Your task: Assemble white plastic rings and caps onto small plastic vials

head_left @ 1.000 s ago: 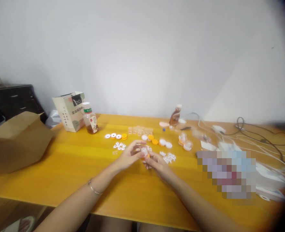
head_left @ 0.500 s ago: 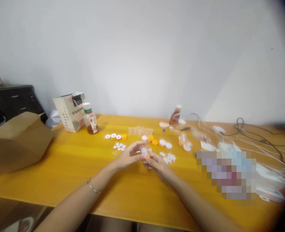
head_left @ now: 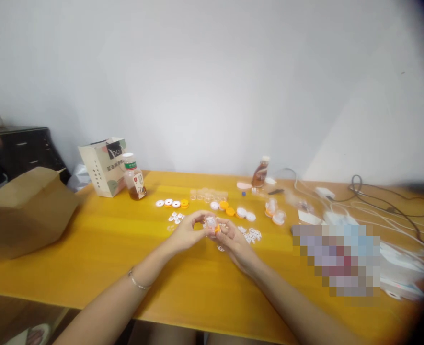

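My left hand (head_left: pixel 188 233) and my right hand (head_left: pixel 233 242) meet over the middle of the yellow table (head_left: pixel 107 249). Together they pinch a small orange and white cap piece (head_left: pixel 212 225) between the fingertips, fingers curled. Around the hands lie small white parts (head_left: pixel 177 218), a second white cluster (head_left: pixel 252 235), and a row of white and orange caps (head_left: pixel 173 203). More caps (head_left: pixel 233 211) sit just beyond the hands. A bracelet circles my left wrist.
A tea bottle (head_left: pixel 133 176) and a paper bag (head_left: pixel 103 165) stand at the back left, with a brown cardboard box (head_left: pixel 25 211) at the table's left edge. Another bottle (head_left: pixel 260 173) stands at the back. Cables and chargers (head_left: pixel 370 201) spread over the right side.
Both hands have lifted slightly and drawn closer together, turning the small cap piece between the fingertips. Nothing else on the table has moved.
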A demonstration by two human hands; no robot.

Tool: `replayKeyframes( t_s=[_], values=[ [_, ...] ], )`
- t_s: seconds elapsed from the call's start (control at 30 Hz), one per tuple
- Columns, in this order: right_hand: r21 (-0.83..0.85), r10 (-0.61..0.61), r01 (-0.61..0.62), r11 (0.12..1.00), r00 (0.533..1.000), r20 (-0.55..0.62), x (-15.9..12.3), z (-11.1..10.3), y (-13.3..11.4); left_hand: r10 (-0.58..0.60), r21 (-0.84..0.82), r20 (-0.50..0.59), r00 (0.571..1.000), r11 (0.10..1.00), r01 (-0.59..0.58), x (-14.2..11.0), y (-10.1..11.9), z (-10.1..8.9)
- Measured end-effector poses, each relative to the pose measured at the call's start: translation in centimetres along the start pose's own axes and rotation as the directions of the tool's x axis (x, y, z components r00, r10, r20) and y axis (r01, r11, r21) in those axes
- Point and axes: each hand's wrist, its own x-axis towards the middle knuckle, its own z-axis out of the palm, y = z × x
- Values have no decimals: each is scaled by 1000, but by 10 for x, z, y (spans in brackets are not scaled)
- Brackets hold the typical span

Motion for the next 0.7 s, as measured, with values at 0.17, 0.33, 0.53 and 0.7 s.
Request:
replayKeyframes(
  t_s=[0.17,0.33,0.53,0.7],
  values=[
    [116,27,-25,993,1000,-11,-2,2,3,15,-120,18,1000,993,-12,-1,-2,4],
    [165,87,-93,982,995,41,-2,3,1,-21,-231,61,998,972,34,-2,-2,5],
    [8,14,-14,1000,1000,-19,0,0,2,15,-57,-50,999,998,-17,-1,-1,6],
    [-224,-24,19,974,1000,-20,4,-5,3,-22,2,-57,998,1000,22,-1,-2,7]
  ],
)
